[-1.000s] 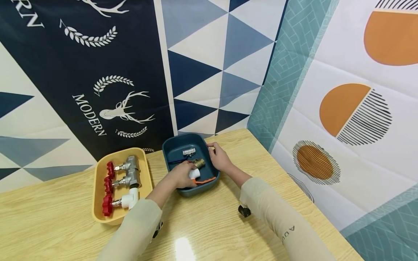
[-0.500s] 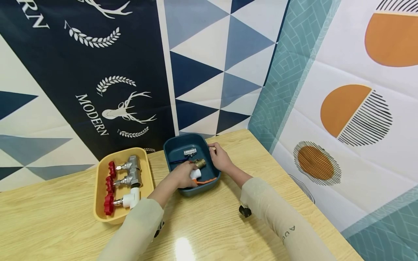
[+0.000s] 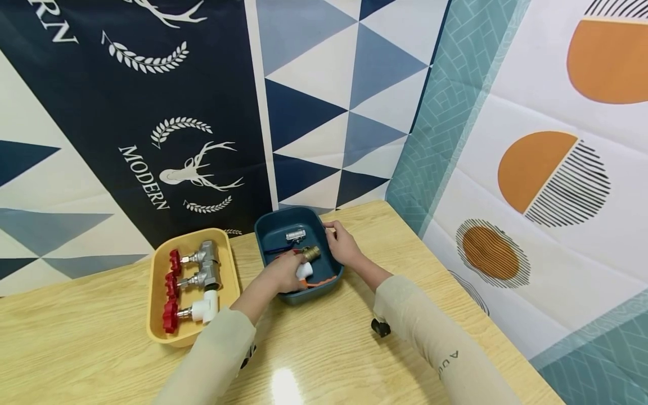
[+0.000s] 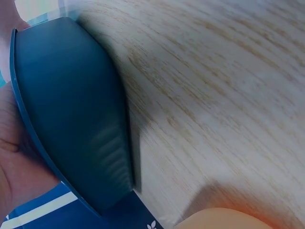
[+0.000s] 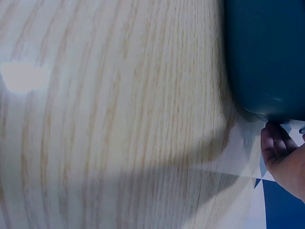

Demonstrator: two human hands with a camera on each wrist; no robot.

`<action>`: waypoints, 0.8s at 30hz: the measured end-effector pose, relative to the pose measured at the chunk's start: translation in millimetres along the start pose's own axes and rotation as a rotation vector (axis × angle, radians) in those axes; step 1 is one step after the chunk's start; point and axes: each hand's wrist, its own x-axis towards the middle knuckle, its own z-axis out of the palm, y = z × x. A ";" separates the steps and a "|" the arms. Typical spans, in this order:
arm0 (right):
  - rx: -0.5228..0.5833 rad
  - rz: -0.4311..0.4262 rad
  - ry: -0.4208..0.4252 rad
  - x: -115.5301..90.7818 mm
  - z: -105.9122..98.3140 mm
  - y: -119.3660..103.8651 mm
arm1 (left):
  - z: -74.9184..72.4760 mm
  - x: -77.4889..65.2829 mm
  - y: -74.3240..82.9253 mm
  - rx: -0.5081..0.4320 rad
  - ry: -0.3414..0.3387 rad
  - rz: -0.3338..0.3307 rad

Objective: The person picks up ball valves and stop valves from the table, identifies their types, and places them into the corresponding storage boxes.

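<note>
In the head view my left hand [image 3: 282,272] reaches into a dark blue bin [image 3: 275,226] and grips a white ball valve [image 3: 305,271] with an orange lever [image 3: 322,282]. The fingers hide the valve's left part. Beside the fingertips lies a brass valve [image 3: 311,253] with a red handle, and farther back a silver valve [image 3: 296,235] with a dark blue lever. My right hand [image 3: 343,246] holds the bin's right rim near its back corner. In the right wrist view, its fingers [image 5: 270,145] touch the outer wall of the bin [image 5: 267,52].
Left of the blue bin stands a yellow bin [image 3: 234,284] with several red-handled valves, two with metal bodies [image 3: 206,274] and one white [image 3: 205,308]. Both bins sit on a wooden table [image 3: 324,349] against patterned wall cloths [image 3: 374,73].
The head view has shifted very slightly. Both hands stay at the blue bin, the left among the valves and the right at the rim.
</note>
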 end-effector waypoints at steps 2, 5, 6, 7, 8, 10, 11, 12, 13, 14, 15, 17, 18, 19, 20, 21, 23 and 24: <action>0.001 -0.001 -0.006 0.2 0.3 0.6 | 0.7 -0.6 0.0 -0.006 -0.002 -0.003; -0.002 -0.008 -0.009 1.1 1.7 1.2 | 0.6 -1.8 -0.8 -0.009 0.012 0.001; 0.000 -0.012 -0.012 1.7 2.7 1.0 | 0.0 -2.5 -1.4 -0.009 0.022 0.000; -0.002 -0.015 -0.012 2.1 3.6 0.6 | -0.5 -3.1 -2.2 -0.011 0.033 0.000; -0.005 -0.021 -0.011 2.9 4.4 0.7 | -1.3 -3.6 -3.0 -0.009 0.045 0.002; -0.011 -0.031 -0.007 4.3 5.7 0.8 | -3.4 -4.6 -4.9 -0.011 0.070 0.000; -0.015 -0.036 -0.006 5.0 6.2 0.8 | -4.8 -5.5 -6.1 -0.016 0.079 -0.002; -0.017 -0.040 -0.004 5.5 6.4 0.4 | -6.5 -6.4 -7.4 -0.021 0.089 -0.002; -0.022 -0.044 -0.001 6.5 6.6 0.4 | -8.4 -7.4 -9.0 -0.028 0.102 -0.003; -0.027 -0.044 0.005 6.7 5.8 1.4 | -10.4 -8.1 -9.9 -0.030 0.118 0.006; -0.029 -0.042 0.008 6.6 4.8 2.2 | -12.6 -9.0 -10.6 -0.035 0.133 0.012; -0.039 -0.040 0.016 6.7 2.7 3.9 | -17.9 -11.3 -12.7 -0.043 0.158 0.021; -0.043 -0.037 0.020 7.0 1.4 5.1 | -21.0 -12.4 -13.8 -0.050 0.169 0.022; -0.050 -0.035 0.024 7.5 0.2 6.4 | -23.9 -13.5 -15.3 -0.053 0.181 0.024; -0.056 -0.035 0.028 7.7 -1.3 7.5 | -26.9 -14.6 -16.8 -0.059 0.191 0.026; -0.059 -0.034 0.032 7.9 -2.8 8.6 | -30.3 -15.6 -18.4 -0.071 0.189 0.015; -0.066 -0.035 0.043 8.4 -6.7 10.0 | -36.6 -17.6 -21.9 -0.098 0.188 -0.009; -0.071 -0.040 0.048 8.8 -9.1 10.4 | -39.6 -18.4 -23.9 -0.110 0.192 -0.016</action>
